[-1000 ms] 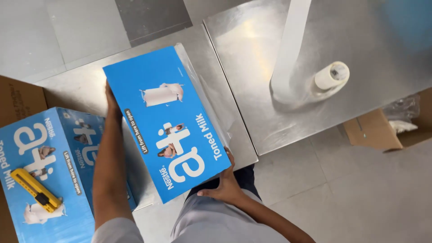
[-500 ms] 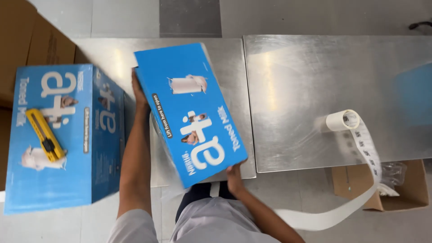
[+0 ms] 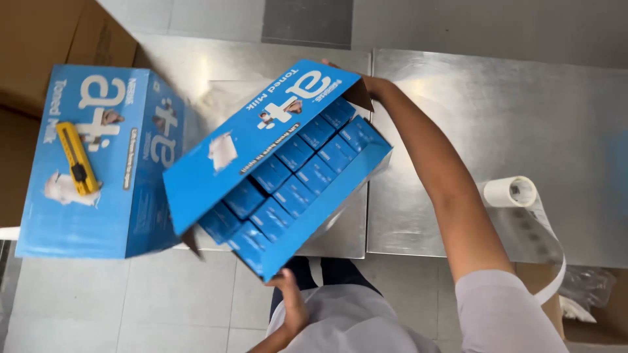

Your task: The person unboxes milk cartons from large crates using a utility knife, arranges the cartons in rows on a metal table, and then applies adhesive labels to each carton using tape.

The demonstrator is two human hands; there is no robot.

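A large blue carton [image 3: 261,147] lies tilted on the steel table [image 3: 497,117], its lid flap swung up toward the left. Several small blue packs [image 3: 297,173] stand in rows inside. My left hand [image 3: 289,304] grips the carton's near corner, which juts over the table's front edge. My right hand [image 3: 370,85] holds the far corner, partly hidden behind the flap. A second, closed blue carton [image 3: 140,170] sits to the left with a yellow utility knife [image 3: 76,167] lying on top.
A roll of white label tape [image 3: 513,191] rests on the table at the right, its strip trailing over the edge. Brown cardboard boxes [image 3: 46,39] stand at the far left, another [image 3: 598,314] on the floor at the lower right.
The carton was closed and held between both hands; now it is turned around and its lid flap stands open, showing the packs. My right arm now reaches to the far corner.
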